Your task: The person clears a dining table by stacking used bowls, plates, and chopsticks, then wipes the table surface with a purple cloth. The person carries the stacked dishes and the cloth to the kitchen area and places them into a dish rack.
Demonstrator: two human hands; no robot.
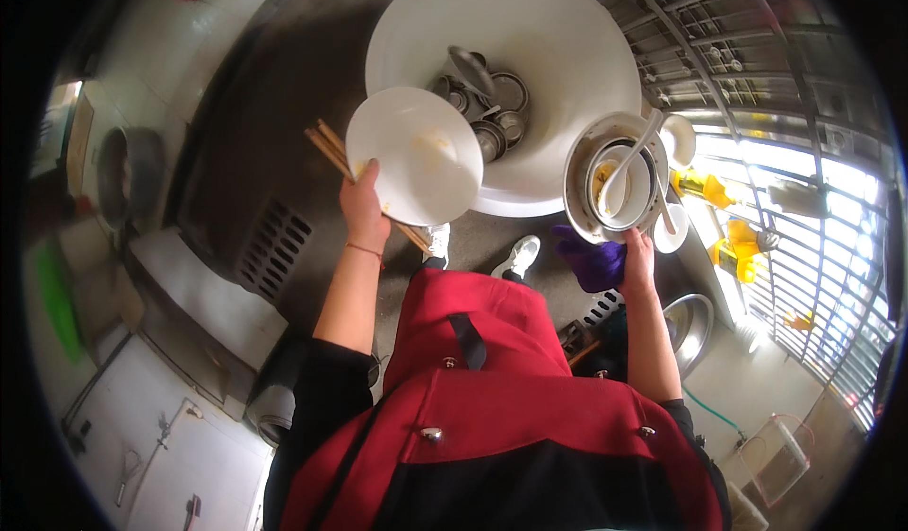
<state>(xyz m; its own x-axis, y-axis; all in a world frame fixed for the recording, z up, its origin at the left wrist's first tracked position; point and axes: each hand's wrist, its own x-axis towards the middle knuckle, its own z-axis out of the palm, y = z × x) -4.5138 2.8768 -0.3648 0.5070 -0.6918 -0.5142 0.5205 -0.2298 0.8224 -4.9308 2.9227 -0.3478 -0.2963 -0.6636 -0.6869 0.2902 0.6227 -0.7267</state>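
Observation:
My left hand grips a white plate with yellowish food stains, together with several wooden chopsticks that stick out beneath it. In my right hand is a stack of nested bowls, with a white spoon lying across the top bowl. A purple cloth hangs beside that hand, under the stack. Between and beyond both hands stands a large white round tub. Metal bowls and cups lie at its bottom, partly hidden by the plate.
Right of the bowls, a small white bowl holds another spoon. A metal basin sits lower right, near a floor drain grate. Another slotted grate lies at left. A barred window with yellow items borders the right.

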